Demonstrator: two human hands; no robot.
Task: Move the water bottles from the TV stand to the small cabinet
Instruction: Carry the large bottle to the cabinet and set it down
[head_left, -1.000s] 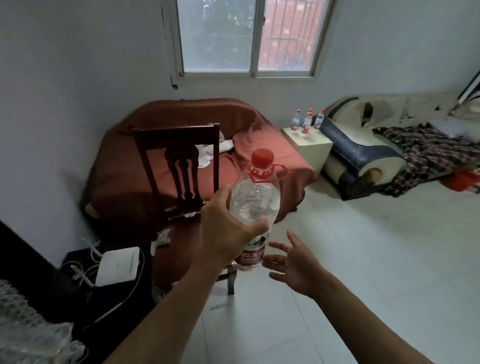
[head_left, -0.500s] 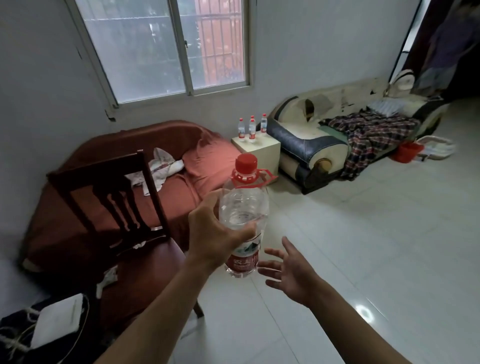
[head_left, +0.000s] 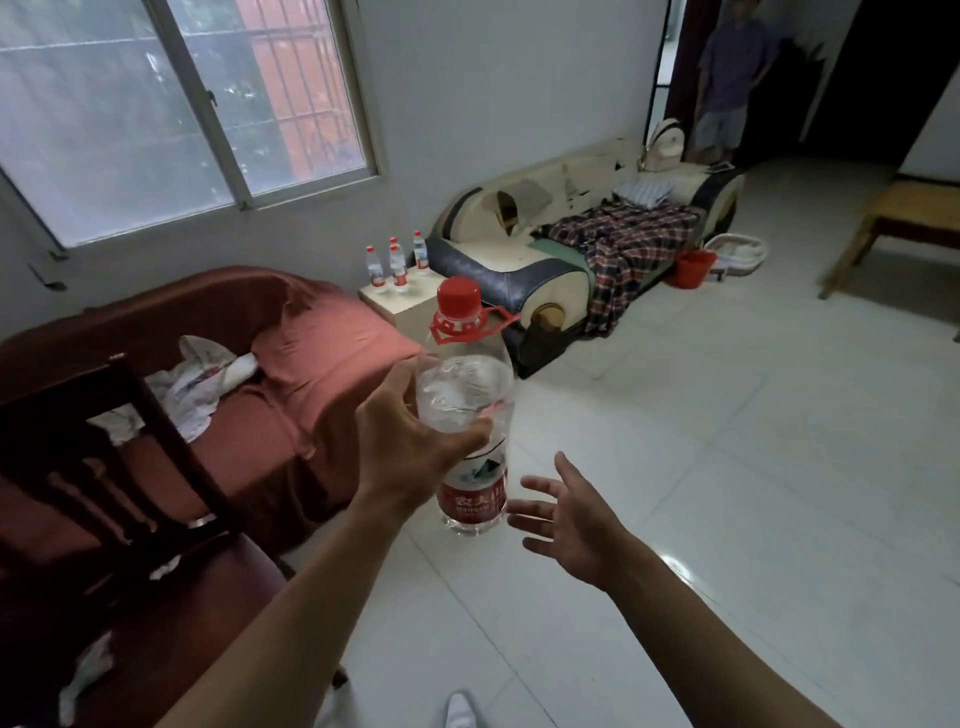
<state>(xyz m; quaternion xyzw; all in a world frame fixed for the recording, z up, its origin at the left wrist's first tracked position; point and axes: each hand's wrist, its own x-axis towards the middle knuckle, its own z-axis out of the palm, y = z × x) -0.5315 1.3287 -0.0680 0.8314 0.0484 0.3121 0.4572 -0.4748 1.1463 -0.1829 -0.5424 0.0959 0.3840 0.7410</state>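
Left hand (head_left: 410, 447): fingers wrapped round large water bottle (head_left: 470, 410), upright in mid-air, red cap. Right hand (head_left: 571, 525): fingers spread, empty, just beside bottle base. Small cabinet (head_left: 410, 306), far: four small bottles (head_left: 397, 262) standing.

One head-worn wide-angle view looks forward and down across the floor (head_left: 727, 467). The hands (head_left: 415, 447) sit close below centre. The window (head_left: 171, 114) wall and sofa (head_left: 571, 249) lie far ahead.
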